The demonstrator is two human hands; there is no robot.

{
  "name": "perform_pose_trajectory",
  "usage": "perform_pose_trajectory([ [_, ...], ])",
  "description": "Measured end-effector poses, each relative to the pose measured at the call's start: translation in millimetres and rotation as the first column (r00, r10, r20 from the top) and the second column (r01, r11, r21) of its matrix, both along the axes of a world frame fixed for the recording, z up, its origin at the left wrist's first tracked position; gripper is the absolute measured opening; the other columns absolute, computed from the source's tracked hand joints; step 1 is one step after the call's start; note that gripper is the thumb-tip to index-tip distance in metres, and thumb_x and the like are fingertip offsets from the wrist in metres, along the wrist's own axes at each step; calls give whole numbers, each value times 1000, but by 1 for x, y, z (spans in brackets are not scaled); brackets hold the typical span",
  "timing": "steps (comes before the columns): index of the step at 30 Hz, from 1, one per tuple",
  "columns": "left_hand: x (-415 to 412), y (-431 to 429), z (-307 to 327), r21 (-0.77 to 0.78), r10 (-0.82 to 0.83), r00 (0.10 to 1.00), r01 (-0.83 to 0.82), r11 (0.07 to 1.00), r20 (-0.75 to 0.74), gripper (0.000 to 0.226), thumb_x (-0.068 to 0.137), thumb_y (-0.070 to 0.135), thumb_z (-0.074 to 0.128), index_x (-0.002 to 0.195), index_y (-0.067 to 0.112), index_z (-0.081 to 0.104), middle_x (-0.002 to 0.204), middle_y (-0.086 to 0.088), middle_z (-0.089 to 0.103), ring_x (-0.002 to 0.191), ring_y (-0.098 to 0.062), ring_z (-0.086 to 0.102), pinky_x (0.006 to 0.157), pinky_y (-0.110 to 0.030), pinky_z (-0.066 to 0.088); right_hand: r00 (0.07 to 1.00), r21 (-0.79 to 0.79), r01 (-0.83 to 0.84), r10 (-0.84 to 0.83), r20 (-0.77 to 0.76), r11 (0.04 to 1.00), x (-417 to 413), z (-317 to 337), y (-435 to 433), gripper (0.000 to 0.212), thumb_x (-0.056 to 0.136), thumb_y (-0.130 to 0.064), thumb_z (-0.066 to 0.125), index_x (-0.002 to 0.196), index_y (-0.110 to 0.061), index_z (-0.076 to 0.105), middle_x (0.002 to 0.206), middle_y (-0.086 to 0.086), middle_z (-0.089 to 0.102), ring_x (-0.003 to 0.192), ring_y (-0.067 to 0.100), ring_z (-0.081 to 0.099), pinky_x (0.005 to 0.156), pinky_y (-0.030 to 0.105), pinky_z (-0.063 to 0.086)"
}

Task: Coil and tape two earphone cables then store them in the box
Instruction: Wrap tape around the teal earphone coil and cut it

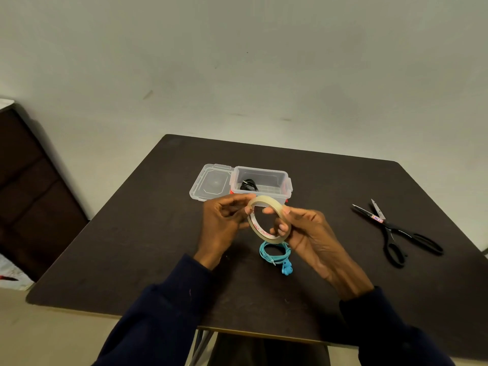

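Above the middle of the dark table, both hands hold a clear tape roll [260, 231]. My right hand [303, 233] grips the roll with fingers through its hole. My left hand [224, 220] pinches the roll's upper left edge. Below the roll lies a coiled blue earphone cable [274, 253] with its earbuds at the lower right. Behind my hands stands the clear plastic box [280, 178], open, and a coiled black earphone cable [248, 185] lies inside it.
The box's clear lid [211, 182] lies flat just left of the box. Black scissors [396, 231] lie open at the table's right side. A dark piece of furniture [31, 186] stands left of the table by the wall.
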State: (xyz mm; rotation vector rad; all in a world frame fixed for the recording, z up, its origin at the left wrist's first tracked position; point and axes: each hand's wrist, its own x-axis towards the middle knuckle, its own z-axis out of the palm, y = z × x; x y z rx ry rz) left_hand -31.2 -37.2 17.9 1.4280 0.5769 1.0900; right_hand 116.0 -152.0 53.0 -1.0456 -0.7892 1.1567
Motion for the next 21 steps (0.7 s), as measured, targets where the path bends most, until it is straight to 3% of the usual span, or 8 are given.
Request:
perform_pose_trajectory([
  [3, 0, 4, 0, 227, -1, 998, 15, 974, -61, 25, 87, 9, 74, 111, 14, 76, 107, 4, 77, 100, -17, 73, 85, -34, 60, 993, -42, 95, -92, 69, 995, -3, 3, 3, 31, 98, -9, 53, 109, 17, 66, 59, -1, 62, 55, 8, 44, 74, 34, 48],
  [7, 0, 5, 1, 335, -6, 1000, 15, 942, -29, 22, 87, 7, 73, 108, 4, 76, 106, -4, 76, 101, -16, 72, 91, -31, 57, 986, -87, 142, -132, 104, 986, -9, 5, 5, 27, 97, -6, 54, 105, 17, 66, 55, -3, 65, 47, 6, 41, 70, 33, 47],
  [12, -3, 7, 1, 307, -6, 999, -11, 952, 52, 18, 85, 0, 72, 103, 0, 76, 101, -8, 77, 98, -25, 73, 88, -48, 59, 996, -101, 90, -88, 22, 991, -9, 7, 5, 28, 98, 1, 49, 110, 24, 61, 78, 15, 73, 50, 9, 48, 75, 35, 50],
  [15, -3, 6, 2, 264, -14, 997, -8, 965, 80, 19, 84, 1, 73, 103, 0, 76, 102, -8, 77, 98, -26, 73, 86, -54, 59, 998, -108, 69, -68, 8, 992, -8, 7, 5, 30, 99, 4, 45, 114, 26, 58, 63, 9, 67, 51, 10, 52, 78, 35, 50],
  [21, 0, 6, 1, 351, 7, 998, -26, 936, 57, 20, 84, -2, 73, 103, 2, 76, 101, -6, 76, 97, -19, 73, 88, -35, 59, 993, -120, 113, -108, 46, 986, -11, 10, 7, 23, 95, 3, 52, 94, 19, 69, 72, 14, 72, 47, 8, 46, 74, 36, 43],
])
